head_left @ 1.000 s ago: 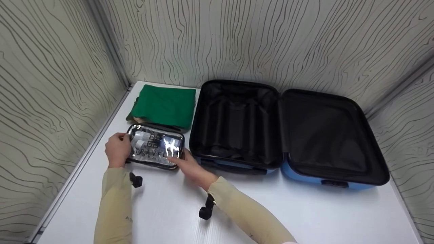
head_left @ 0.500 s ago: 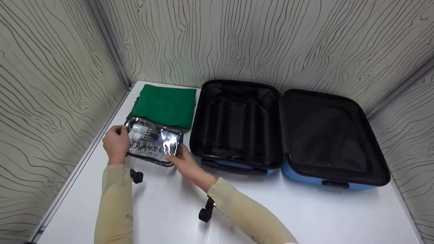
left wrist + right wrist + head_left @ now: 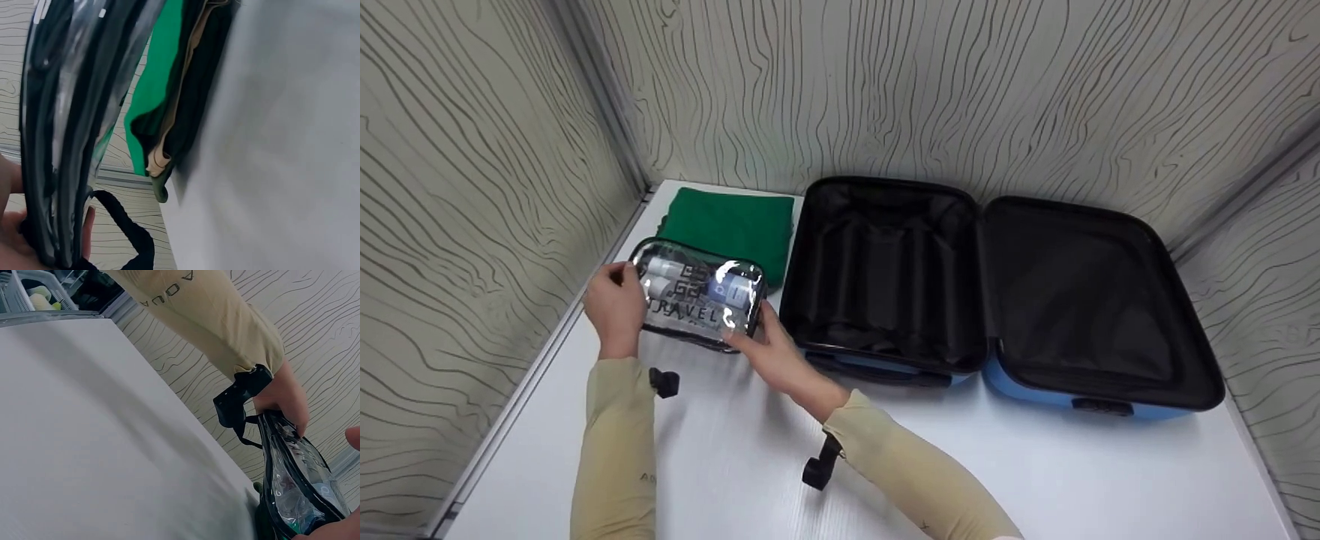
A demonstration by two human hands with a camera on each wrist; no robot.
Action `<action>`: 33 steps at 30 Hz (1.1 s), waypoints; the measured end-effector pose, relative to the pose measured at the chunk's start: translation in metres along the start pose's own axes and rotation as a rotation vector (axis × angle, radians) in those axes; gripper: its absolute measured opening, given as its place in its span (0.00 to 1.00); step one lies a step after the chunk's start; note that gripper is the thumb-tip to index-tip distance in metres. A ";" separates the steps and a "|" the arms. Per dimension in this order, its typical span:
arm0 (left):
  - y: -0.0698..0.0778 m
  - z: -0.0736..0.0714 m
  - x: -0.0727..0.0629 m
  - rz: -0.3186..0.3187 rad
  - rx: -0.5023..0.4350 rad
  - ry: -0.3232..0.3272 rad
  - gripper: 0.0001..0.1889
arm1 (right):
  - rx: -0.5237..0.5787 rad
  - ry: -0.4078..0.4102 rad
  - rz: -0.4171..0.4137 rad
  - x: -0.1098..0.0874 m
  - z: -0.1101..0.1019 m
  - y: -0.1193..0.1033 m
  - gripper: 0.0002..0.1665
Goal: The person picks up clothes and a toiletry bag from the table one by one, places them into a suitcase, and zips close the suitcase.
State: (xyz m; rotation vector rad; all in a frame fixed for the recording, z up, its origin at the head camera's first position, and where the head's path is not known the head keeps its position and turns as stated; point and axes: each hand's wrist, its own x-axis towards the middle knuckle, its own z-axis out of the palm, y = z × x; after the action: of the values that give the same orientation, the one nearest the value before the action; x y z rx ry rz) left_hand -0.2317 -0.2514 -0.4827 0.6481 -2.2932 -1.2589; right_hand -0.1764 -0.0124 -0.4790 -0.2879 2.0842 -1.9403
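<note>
A clear toiletry bag (image 3: 694, 300) with black trim and TRAVEL print is held up off the white table between both hands. White bottles and a blue-labelled one show through its front. My left hand (image 3: 616, 309) grips its left end, thumb in front. At the lower right corner my right hand (image 3: 784, 367) pinches it, thumb on the front and fingers behind. In the left wrist view the bag (image 3: 73, 124) stands edge-on with a black strap (image 3: 132, 236) hanging from it. Behind the bag lies folded green cloth (image 3: 727, 217), its lower front partly covered in the head view.
An open blue suitcase (image 3: 885, 277) with black lining lies to the right, its other half (image 3: 1087, 300) spread flat beside it. Wood-patterned walls stand behind and at both sides. In the right wrist view, a white basket (image 3: 31, 295) shows past the table edge.
Both hands have raised the toiletry bag off the table and moved it slightly away, tilting its front. It now covers more of the green cloth. The suitcase has stayed put.
</note>
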 end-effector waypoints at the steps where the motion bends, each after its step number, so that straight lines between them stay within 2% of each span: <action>1: 0.002 0.000 0.000 0.006 -0.005 0.003 0.22 | 0.005 0.003 -0.010 0.000 -0.001 -0.002 0.48; 6: 0.014 -0.001 0.000 0.036 -0.024 0.008 0.21 | 0.023 0.010 -0.020 0.001 -0.006 -0.008 0.48; 12: 0.027 0.001 0.000 0.065 -0.044 0.011 0.20 | 0.019 0.059 0.017 0.000 -0.014 -0.015 0.50; 17: 0.035 0.005 0.000 0.099 -0.068 0.031 0.18 | 0.046 0.096 0.000 0.001 -0.021 -0.019 0.50; 22: 0.045 0.009 -0.004 0.135 -0.089 0.043 0.17 | 0.042 0.134 -0.030 0.003 -0.028 -0.021 0.50; 29: 0.057 0.016 -0.011 0.213 -0.122 0.039 0.16 | 0.029 0.186 -0.023 0.005 -0.042 -0.027 0.47; 33: 0.062 0.022 -0.015 0.227 -0.125 0.030 0.16 | 0.036 0.219 -0.039 0.007 -0.051 -0.029 0.46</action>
State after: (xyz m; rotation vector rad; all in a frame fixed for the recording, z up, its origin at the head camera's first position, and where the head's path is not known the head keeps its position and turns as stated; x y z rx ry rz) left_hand -0.2438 -0.1989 -0.4422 0.3489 -2.1724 -1.2619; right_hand -0.2017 0.0312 -0.4472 -0.1134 2.1884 -2.1142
